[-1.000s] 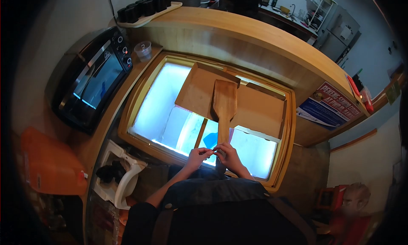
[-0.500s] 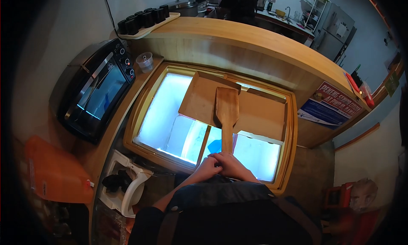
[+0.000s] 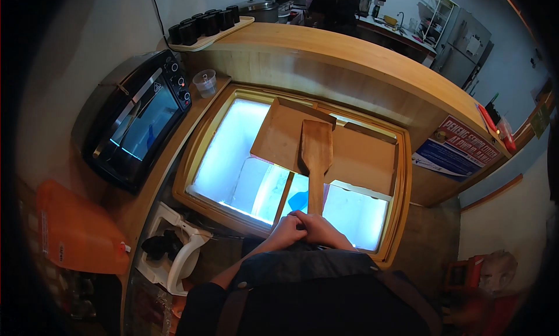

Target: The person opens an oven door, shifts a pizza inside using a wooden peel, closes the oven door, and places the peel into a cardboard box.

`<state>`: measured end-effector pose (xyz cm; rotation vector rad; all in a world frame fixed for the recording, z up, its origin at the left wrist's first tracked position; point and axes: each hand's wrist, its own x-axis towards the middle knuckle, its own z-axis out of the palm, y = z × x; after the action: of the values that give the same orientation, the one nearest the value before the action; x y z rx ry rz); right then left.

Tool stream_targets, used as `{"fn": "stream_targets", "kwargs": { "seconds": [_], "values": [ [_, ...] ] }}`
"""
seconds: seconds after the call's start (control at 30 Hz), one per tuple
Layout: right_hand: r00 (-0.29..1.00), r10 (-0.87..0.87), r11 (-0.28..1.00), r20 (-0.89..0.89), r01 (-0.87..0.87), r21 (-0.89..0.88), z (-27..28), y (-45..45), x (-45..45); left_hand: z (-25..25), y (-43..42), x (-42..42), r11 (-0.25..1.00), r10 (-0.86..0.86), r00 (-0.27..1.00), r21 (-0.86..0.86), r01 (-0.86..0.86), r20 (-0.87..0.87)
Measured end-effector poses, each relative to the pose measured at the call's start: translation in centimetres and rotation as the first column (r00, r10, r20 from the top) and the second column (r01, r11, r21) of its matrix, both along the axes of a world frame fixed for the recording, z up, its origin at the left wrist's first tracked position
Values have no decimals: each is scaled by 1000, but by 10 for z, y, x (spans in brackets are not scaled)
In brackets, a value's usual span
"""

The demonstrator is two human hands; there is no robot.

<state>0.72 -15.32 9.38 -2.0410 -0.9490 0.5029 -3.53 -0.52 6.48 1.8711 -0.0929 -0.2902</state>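
At lower centre, the left hand (image 3: pixel 285 232) and right hand (image 3: pixel 324 229) meet with fingers curled in, any hold on the wooden paddle (image 3: pixel 318 147) impossible to tell, while mid-frame its blade overlies the cardboard box (image 3: pixel 279 131), already opened and not shut, atop the lit case (image 3: pixel 215 211).

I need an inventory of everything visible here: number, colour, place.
lit chest: 1, yellow-framed, centre
cardboard: count unclear, brown, over chest
wooden paddle: 1, brown, on cardboard
unclear object: 1, blue, inside chest
ledge: 1, tan, behind chest
tray: 1, cream, upper left
cups: several, black, on tray
oven: 1, black, left
plastic tub: 1, clear, beside oven
container: 1, orange, lower left
frame: 1, white, beside container
poster: 1, red and blue, below ledge
refrigerator: 1, grey, upper right
other person: 1, dark-clothed, beyond ledge
left hand, right hand: 1 each, bare, together by paddle's handle
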Motion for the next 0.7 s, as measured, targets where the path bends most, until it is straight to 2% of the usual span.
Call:
{"fn": "stream_targets", "kwargs": {
  "seconds": [0.1, 0.2, 0.33, 0.43, 0.7],
  "values": [
    [999, -3, 1000, -40, 2, -22, 9, 0, -1, 0, -2, -2, 994, 46, 999, -97, -48, -20],
    [996, 17, 998, -82, -22, -61, 6, 0, 2, 12, 0, -1, 997, 29, 998, -73, -33, -50],
    [995, 1, 997, -97, -9, -79, 7, 2, 1, 7, -2, -4, 996, 79, 997, -48, -78, 19],
    [990, -3, 1000, -138, 2, -10, 7, 4, -2, 12, 1, -6, 995, 54, 996, 76, -59, 65],
    [979, -4, 1000, -206, 4, 0, 2, 3, 2, 0, -5, -5, 995, 92, 996, -45, -92, -5]
  ]
}}
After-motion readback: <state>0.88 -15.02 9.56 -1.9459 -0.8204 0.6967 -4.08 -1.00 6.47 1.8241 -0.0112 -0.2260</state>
